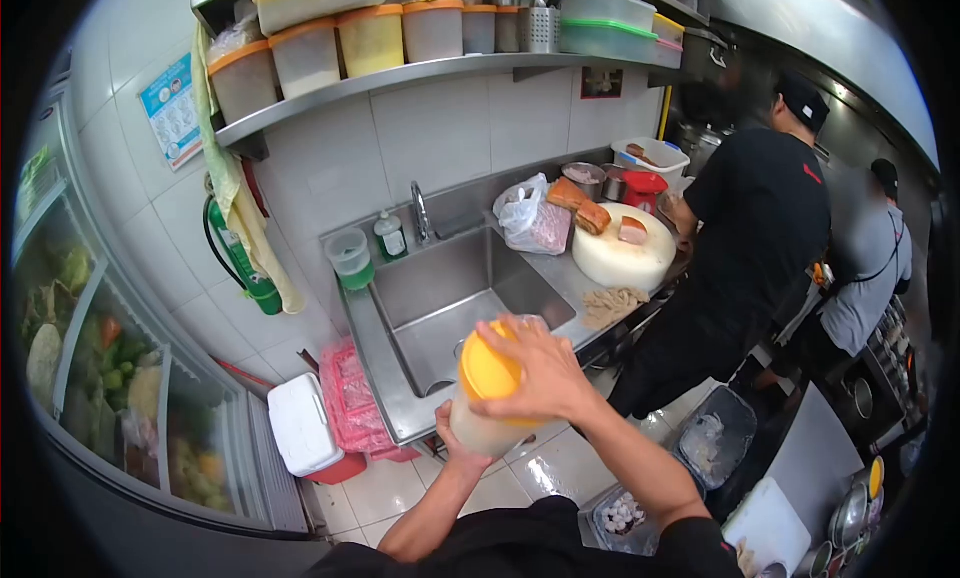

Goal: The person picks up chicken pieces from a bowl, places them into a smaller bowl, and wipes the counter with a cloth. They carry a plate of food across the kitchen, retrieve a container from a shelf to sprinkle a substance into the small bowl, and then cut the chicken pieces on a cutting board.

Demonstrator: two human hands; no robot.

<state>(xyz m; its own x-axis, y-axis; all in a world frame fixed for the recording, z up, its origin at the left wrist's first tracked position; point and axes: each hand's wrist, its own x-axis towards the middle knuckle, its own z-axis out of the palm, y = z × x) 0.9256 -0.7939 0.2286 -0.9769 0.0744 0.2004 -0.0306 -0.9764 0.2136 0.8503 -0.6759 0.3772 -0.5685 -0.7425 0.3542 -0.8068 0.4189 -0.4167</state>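
Observation:
A whitish, see-through plastic tub (492,433) with an orange-yellow lid (488,366) is held tilted in front of my body, near the front edge of the sink. My left hand (462,440) grips the tub's side from below and left. Across the lid lies my right hand (540,366), its fingers curled over the top and rim. What is inside the tub cannot be made out. Just beyond the tub is the steel sink (455,303) with its tap (420,213).
A soap bottle (391,236) and a green-bottomed cup (351,258) stand on the sink's edge. To the right, a round white chopping block (620,263) bears pieces of meat, beside a co-worker (750,218) in black. Lidded tubs line the shelf (400,86) above.

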